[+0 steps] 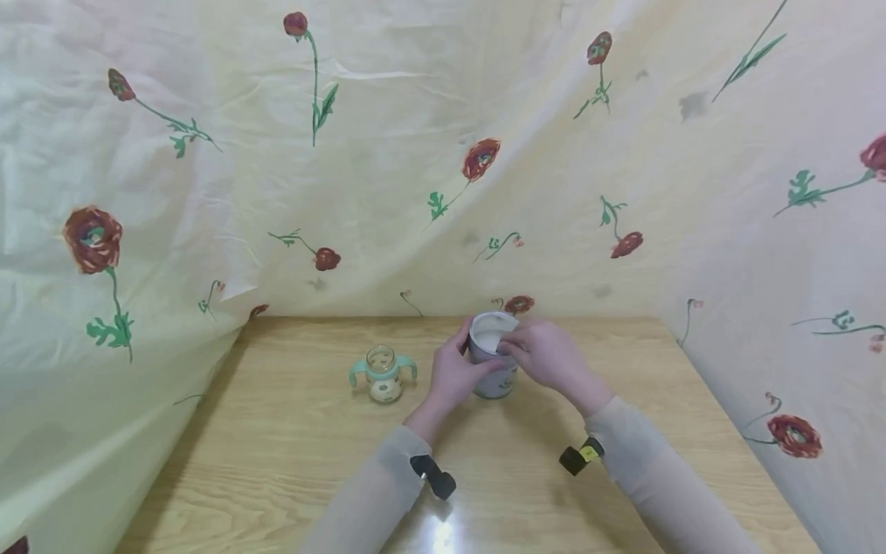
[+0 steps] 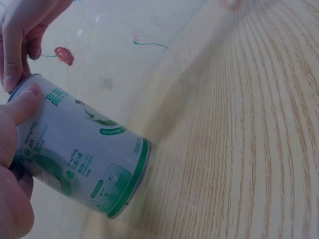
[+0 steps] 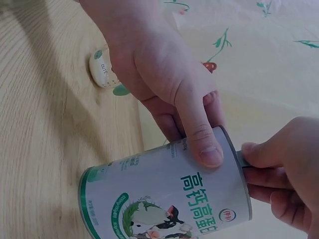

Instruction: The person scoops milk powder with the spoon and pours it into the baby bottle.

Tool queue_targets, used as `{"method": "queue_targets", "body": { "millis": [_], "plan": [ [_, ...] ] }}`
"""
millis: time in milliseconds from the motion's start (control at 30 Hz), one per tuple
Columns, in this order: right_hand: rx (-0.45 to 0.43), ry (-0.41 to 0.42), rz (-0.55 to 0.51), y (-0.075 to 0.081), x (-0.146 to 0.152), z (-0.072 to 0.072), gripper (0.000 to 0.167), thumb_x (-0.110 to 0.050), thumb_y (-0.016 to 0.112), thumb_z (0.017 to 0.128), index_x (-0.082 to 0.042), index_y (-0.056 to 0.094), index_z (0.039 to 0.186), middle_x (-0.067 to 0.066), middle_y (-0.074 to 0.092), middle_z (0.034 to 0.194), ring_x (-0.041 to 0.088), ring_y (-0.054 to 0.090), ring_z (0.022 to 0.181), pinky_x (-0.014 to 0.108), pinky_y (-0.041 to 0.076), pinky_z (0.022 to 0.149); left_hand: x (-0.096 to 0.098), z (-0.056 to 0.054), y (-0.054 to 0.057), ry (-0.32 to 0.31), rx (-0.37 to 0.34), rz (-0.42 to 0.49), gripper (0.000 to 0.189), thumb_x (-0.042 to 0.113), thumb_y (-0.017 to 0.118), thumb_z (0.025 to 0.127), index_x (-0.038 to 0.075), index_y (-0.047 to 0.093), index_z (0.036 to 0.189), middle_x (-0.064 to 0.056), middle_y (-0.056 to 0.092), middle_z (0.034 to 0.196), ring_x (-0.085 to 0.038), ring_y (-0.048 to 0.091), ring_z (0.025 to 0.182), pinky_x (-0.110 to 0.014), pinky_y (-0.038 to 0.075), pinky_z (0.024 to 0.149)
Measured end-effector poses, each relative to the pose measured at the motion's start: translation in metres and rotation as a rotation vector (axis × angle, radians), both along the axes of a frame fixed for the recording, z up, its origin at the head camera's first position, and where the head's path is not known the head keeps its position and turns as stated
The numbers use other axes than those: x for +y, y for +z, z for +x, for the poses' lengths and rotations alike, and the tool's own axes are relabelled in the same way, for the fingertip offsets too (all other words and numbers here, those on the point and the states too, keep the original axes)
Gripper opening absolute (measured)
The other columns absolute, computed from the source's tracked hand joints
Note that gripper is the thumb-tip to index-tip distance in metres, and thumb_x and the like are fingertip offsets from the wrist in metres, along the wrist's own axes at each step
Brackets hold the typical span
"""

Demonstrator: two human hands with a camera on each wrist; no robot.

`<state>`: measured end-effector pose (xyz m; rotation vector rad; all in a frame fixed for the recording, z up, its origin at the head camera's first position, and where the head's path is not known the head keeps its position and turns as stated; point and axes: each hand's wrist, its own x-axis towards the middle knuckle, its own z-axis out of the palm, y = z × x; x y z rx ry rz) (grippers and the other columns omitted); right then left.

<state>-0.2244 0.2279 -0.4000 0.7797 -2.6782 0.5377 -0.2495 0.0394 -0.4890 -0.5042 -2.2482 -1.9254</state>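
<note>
A white milk powder can (image 1: 494, 382) with a green bottom band stands on the table, its top open and a pale inside showing. My left hand (image 1: 454, 375) grips the can's left side near the top, the thumb lying across its front, as the right wrist view also shows. At the rim's right side my right hand (image 1: 551, 354) pinches a thin greyish piece (image 3: 242, 159) between thumb and fingers; whether it is a seal or something else is hidden. Left of the can stands a clear baby bottle (image 1: 384, 385) with mint-green handles and no visible cap.
The wooden table (image 1: 291, 462) ends at the back against a hanging cloth (image 1: 388, 177) with red flowers. More cloth hangs on both sides. Dark wrist cameras (image 1: 434, 477) are strapped to both sleeves.
</note>
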Motion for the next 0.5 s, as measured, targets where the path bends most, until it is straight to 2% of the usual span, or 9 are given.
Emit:
{"method": "queue_targets", "body": {
  "millis": [167,233,500],
  "plan": [
    [-0.17,-0.106,-0.17,-0.003,0.001,0.001,0.022,-0.019,0.074,0.103,-0.001,0.083,0.112,0.008,0.079,0.095,0.012,0.05,0.057,0.031,0.046,0.054,0.001,-0.001,-0.001,0.005,0.009,-0.003,0.101,0.024,0.098,0.079,0.002,0.043,0.161,-0.015,0.048,0.162,-0.029,0.048,0.148,-0.038,0.043,0.12],
    [-0.204,-0.135,-0.231,-0.004,0.002,0.002,0.023,-0.019,0.074,0.103,0.0,0.082,0.113,0.01,0.079,0.096,0.014,0.049,0.055,0.032,0.044,0.052,0.001,-0.001,-0.001,0.008,0.008,-0.008,0.101,0.024,0.098,0.079,0.002,0.044,0.161,-0.014,0.049,0.161,-0.028,0.048,0.148,-0.037,0.044,0.119],
    [-0.167,-0.159,-0.405,-0.014,0.004,0.009,0.021,-0.02,0.074,0.104,-0.004,0.084,0.11,0.008,0.081,0.103,0.02,0.064,0.077,0.034,0.053,0.067,0.001,0.0,0.001,0.014,-0.006,-0.008,0.1,0.022,0.098,0.079,0.003,0.045,0.161,-0.014,0.051,0.16,-0.028,0.048,0.148,-0.037,0.044,0.12]
  ]
}}
